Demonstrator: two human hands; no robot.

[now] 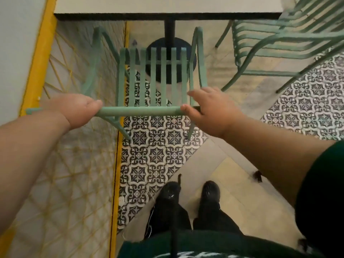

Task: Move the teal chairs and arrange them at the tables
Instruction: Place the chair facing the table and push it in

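- Two hands are gripping: we are curling our left hand (74, 110) and right hand (210, 110) round the top rail of the near teal chair (156, 79).
- That rail is running crosswise between them, seat pointing ahead toward the table (167, 4).
- We are counting two chairs, the second chair (279, 40) at right, and one table.

matt painted metal chair (156, 79); glossy patterned floor tiles (156, 157).
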